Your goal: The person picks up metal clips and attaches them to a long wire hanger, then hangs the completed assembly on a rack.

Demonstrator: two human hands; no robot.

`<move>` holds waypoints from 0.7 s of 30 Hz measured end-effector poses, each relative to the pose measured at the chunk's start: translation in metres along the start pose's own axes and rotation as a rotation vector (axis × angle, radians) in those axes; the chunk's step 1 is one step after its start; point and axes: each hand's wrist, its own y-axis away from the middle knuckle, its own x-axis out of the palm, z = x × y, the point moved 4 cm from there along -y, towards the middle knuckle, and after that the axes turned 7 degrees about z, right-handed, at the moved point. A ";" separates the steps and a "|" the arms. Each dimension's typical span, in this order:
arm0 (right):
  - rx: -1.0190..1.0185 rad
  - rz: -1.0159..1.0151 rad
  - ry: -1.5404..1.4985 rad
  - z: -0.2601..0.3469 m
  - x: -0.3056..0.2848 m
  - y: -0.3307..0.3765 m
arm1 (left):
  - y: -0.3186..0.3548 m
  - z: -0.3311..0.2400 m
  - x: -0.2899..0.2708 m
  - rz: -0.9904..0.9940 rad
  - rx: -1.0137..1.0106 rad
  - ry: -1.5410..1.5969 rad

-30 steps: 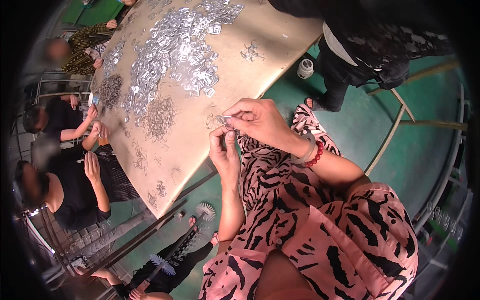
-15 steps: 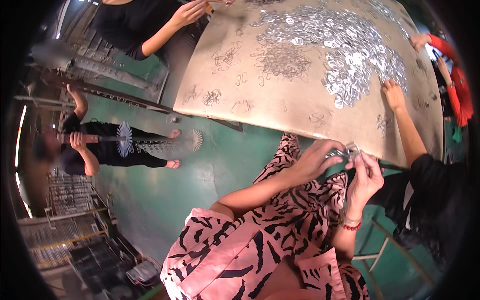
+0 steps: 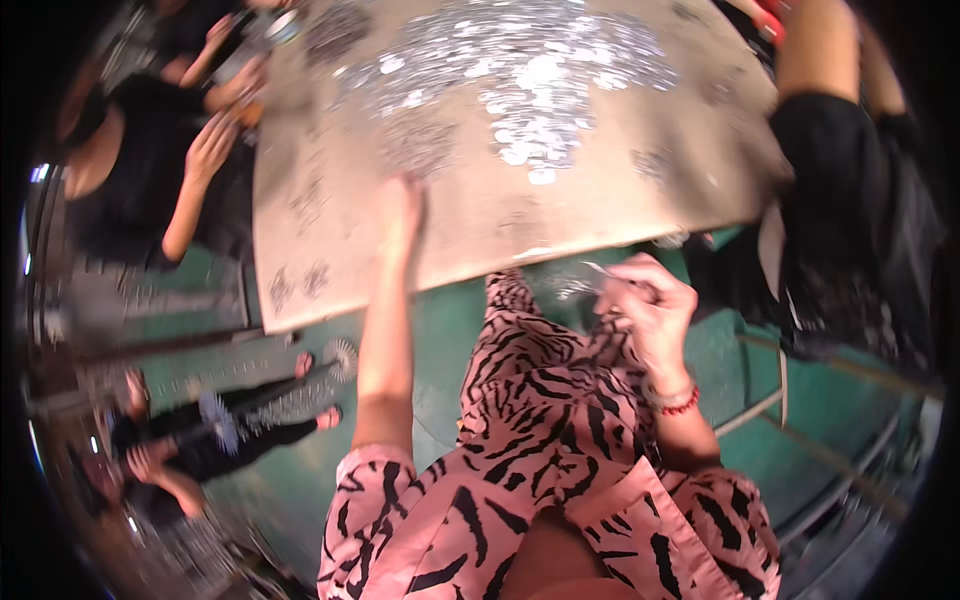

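Note:
My left hand reaches over the tabletop, its fingertips at the near edge of a pile of thin wire hooks. Motion smears those fingers, so whether they hold anything is unclear. In front of my lap, off the table's near edge, my right hand is closed in a pinch. Small shiny metal pieces stick out from its fingers to the left, blurred, their exact shape lost. Farther back on the table spreads a large heap of flat silvery metal loops.
Smaller clusters of wire hooks lie about the brown table. Co-workers' hands work at its far left. A black-sleeved co-worker sits close on the right. Another person holding a rod with white discs is at lower left.
My left hand has left the metal pieces beside my right hand and stretched forward over the table. My right hand keeps its pieces. The whole view has turned, shifting the table leftward.

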 end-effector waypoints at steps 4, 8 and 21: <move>-0.058 -0.021 -0.011 0.012 -0.008 0.000 | -0.002 -0.014 -0.012 0.015 0.029 0.292; 0.004 0.024 0.073 -0.001 -0.008 0.003 | 0.036 -0.068 -0.033 0.095 0.111 0.807; -0.008 -0.108 -0.241 -0.019 -0.006 0.011 | 0.162 -0.184 -0.039 0.245 0.499 0.768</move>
